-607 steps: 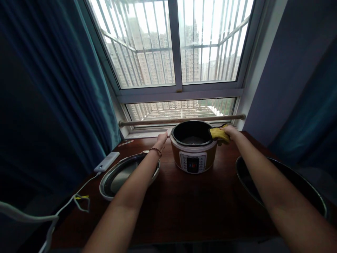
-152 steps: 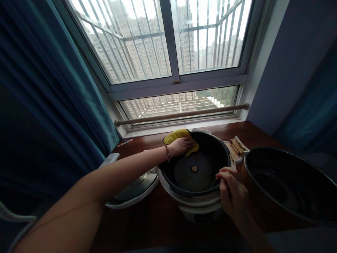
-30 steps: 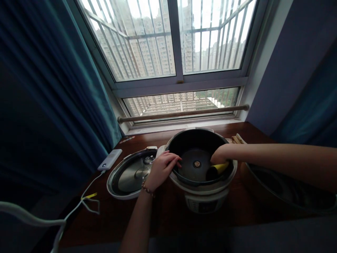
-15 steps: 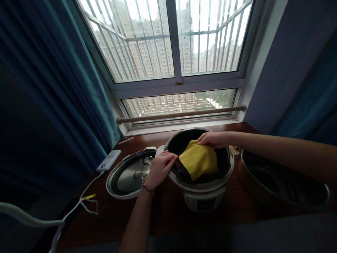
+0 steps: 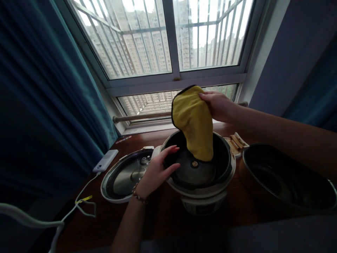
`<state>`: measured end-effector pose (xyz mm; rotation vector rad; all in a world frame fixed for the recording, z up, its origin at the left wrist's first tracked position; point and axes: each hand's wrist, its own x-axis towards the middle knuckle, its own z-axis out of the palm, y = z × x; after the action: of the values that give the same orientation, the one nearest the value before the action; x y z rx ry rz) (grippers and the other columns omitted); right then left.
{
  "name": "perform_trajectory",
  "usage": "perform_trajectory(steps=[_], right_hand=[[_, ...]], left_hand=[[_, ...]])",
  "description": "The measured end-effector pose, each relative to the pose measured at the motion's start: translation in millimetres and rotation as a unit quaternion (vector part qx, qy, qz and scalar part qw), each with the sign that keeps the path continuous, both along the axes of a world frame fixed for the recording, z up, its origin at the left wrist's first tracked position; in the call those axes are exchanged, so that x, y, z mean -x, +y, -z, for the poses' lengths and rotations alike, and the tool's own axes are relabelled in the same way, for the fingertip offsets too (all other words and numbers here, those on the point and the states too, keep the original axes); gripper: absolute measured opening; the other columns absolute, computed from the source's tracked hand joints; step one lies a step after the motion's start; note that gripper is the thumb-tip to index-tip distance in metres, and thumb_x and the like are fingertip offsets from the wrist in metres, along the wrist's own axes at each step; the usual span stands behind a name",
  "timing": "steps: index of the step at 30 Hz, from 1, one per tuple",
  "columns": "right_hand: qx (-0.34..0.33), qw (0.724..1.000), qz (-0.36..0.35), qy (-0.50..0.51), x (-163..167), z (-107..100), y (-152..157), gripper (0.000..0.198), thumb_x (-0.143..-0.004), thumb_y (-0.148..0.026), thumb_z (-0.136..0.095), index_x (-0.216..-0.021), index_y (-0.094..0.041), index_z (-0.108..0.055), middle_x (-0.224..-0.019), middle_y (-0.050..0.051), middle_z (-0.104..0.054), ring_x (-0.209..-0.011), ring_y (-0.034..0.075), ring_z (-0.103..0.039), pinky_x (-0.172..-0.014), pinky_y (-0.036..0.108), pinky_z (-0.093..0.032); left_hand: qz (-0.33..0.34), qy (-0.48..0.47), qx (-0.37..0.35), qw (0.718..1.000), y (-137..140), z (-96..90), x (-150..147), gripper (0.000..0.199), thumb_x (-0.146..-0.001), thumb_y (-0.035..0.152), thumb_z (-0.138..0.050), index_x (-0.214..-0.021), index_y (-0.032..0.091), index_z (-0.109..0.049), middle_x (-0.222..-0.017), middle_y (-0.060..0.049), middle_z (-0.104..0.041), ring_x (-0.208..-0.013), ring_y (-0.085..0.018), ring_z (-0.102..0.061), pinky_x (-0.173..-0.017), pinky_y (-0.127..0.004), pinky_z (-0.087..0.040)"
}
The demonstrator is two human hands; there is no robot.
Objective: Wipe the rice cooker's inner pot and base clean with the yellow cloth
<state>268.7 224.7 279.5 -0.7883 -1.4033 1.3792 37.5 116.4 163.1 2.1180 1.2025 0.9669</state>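
A yellow cloth (image 5: 196, 121) with a dark edge hangs from my right hand (image 5: 217, 103), which pinches it at its upper right corner. Its lower end dangles over the open pressure cooker (image 5: 171, 182), whose dark inside shows a small round piece in the middle of the floor. My left hand (image 5: 159, 168) is at the cooker's left rim, fingers apart and holding nothing. Whether its fingertips touch the rim I cannot tell. Left of the cooker lies its round lid (image 5: 126, 177), inner metal side up.
A large dark inner pot (image 5: 284, 179) stands to the right. At the left, a white power bank (image 5: 105, 160) has a white cable (image 5: 88, 184) plugged in. The wooden table (image 5: 158, 225) meets the window sill, with a rail (image 5: 142, 116) across the window and blue curtains (image 5: 65, 88).
My right hand has lifted the yellow cloth up out of the cooker, baring its floor. My left hand has let go of the cloth's side or the rim and its fingers have spread.
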Motion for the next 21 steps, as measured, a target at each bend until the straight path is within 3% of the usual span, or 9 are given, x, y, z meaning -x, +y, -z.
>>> perform_trajectory(steps=[4,8,11,13,15,17,19,21], right_hand=[[0.009,0.999,-0.005,0.032,8.9,-9.3,-1.7,0.021,-0.090,-0.015,-0.037,-0.094,-0.011,-0.057,-0.078,0.002,-0.061,-0.073,0.011,-0.062,-0.069,0.025,-0.051],[0.007,0.999,-0.026,0.037,22.1,-5.0,-9.2,0.023,-0.092,-0.017,-0.033,-0.098,-0.013,-0.055,-0.077,0.001,-0.060,-0.071,0.009,-0.061,-0.067,0.022,-0.050],[0.013,0.993,-0.111,-0.047,30.2,5.3,-13.0,0.020,-0.091,-0.018,-0.037,-0.096,-0.014,-0.056,-0.077,0.001,-0.061,-0.070,0.009,-0.060,-0.066,0.023,-0.051],[0.005,0.974,-0.141,-0.175,31.7,19.6,-12.0,0.013,-0.085,-0.014,-0.046,-0.088,-0.013,-0.058,-0.074,0.001,-0.061,-0.067,0.009,-0.059,-0.065,0.022,-0.051],[-0.007,0.925,-0.156,-0.345,30.3,41.2,-9.6,0.010,-0.075,-0.007,-0.051,-0.075,-0.012,-0.060,-0.066,0.000,-0.059,-0.060,0.008,-0.056,-0.060,0.020,-0.049],[0.026,0.840,-0.242,-0.484,28.9,69.3,-9.7,0.016,-0.068,0.000,-0.049,-0.065,-0.011,-0.060,-0.059,-0.001,-0.057,-0.053,0.007,-0.053,-0.055,0.019,-0.046],[0.105,0.748,-0.401,-0.518,31.1,100.7,-15.0,0.023,-0.067,0.003,-0.045,-0.066,-0.011,-0.063,-0.058,-0.002,-0.058,-0.051,0.008,-0.054,-0.053,0.020,-0.045],[0.146,0.685,-0.508,-0.501,38.2,131.8,-23.7,0.024,-0.067,0.002,-0.046,-0.069,-0.012,-0.066,-0.056,-0.004,-0.058,-0.050,0.009,-0.053,-0.053,0.021,-0.046]], left_hand=[[-0.013,-0.119,0.085,0.989,6.3,-6.3,-13.8,0.055,-0.078,0.034,-0.063,-0.128,0.021,-0.043,-0.127,-0.012,-0.055,-0.107,-0.023,-0.059,-0.094,-0.043,-0.045],[-0.035,-0.276,0.211,0.937,18.7,-8.0,-27.9,0.074,-0.074,0.030,-0.066,-0.137,0.025,-0.028,-0.139,-0.015,-0.043,-0.099,-0.022,-0.064,-0.086,-0.038,-0.052],[-0.045,-0.371,0.250,0.893,27.5,-7.7,-39.2,0.069,-0.074,0.026,-0.065,-0.135,0.023,-0.033,-0.132,-0.013,-0.051,-0.101,-0.023,-0.063,-0.084,-0.038,-0.054],[-0.093,-0.423,0.212,0.876,32.9,-4.6,-45.3,0.055,-0.077,0.024,-0.061,-0.129,0.020,-0.042,-0.125,-0.010,-0.058,-0.104,-0.024,-0.062,-0.086,-0.038,-0.054],[-0.196,-0.447,0.107,0.866,37.3,1.6,-48.6,0.047,-0.082,0.023,-0.055,-0.127,0.021,-0.044,-0.126,-0.007,-0.058,-0.110,-0.023,-0.059,-0.090,-0.037,-0.052],[-0.291,-0.438,-0.014,0.850,40.1,9.7,-48.5,0.043,-0.087,0.028,-0.050,-0.129,0.024,-0.042,-0.133,-0.005,-0.052,-0.119,-0.021,-0.051,-0.095,-0.035,-0.049],[-0.331,-0.412,-0.084,0.845,40.9,17.6,-46.3,0.043,-0.089,0.034,-0.047,-0.131,0.025,-0.039,-0.139,-0.004,-0.046,-0.126,-0.020,-0.044,-0.099,-0.034,-0.046],[-0.331,-0.395,-0.096,0.852,40.3,22.9,-43.8,0.045,-0.090,0.038,-0.047,-0.132,0.026,-0.038,-0.141,-0.003,-0.043,-0.129,-0.020,-0.040,-0.101,-0.034,-0.045]])
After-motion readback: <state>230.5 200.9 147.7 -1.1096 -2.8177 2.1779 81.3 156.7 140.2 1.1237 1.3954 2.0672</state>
